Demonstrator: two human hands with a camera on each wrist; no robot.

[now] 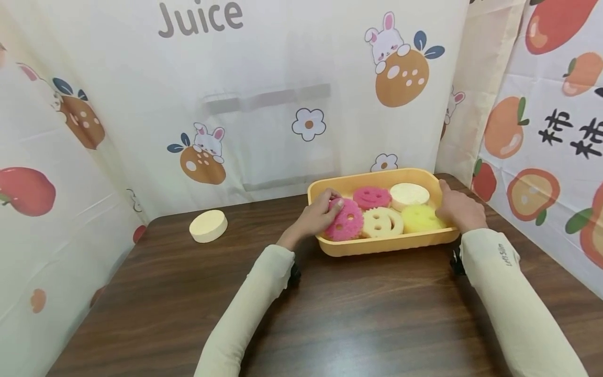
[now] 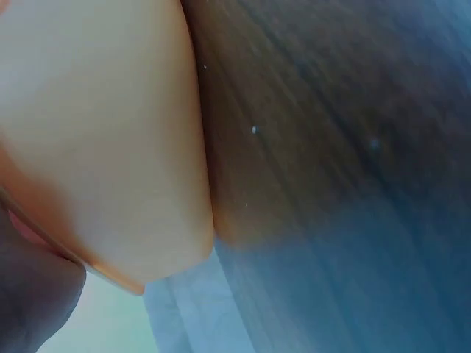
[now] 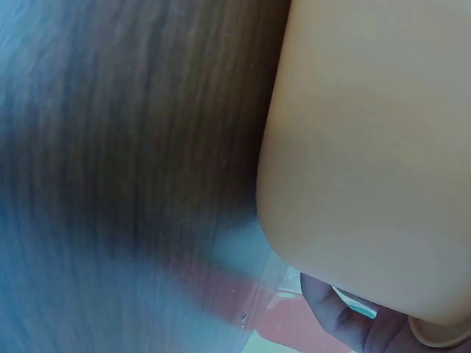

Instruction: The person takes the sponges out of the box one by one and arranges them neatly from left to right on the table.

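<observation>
Wood-grained tabletop (image 1: 358, 298) bearing a yellow tray (image 1: 391, 245) towards its far right. The right grip (image 1: 464, 209) curls about the tray's right end; the left grip (image 1: 315, 214), at the opposite end, pinches a pink sponge (image 1: 347, 221) inside it. Adjacent lie a second pink sponge (image 1: 371, 198), a yellow sponge (image 1: 418, 219), a cream smiling sponge (image 1: 383, 222) and a cream disc (image 1: 409, 193); another disc (image 1: 208, 226) rests on the wood, well apart, at left.

left sleeve (image 1: 247, 314): cream | right sleeve (image 1: 511, 293): cream, dark lettering (image 1: 504, 255) | black wrist gear (image 1: 294, 275): both sides
</observation>
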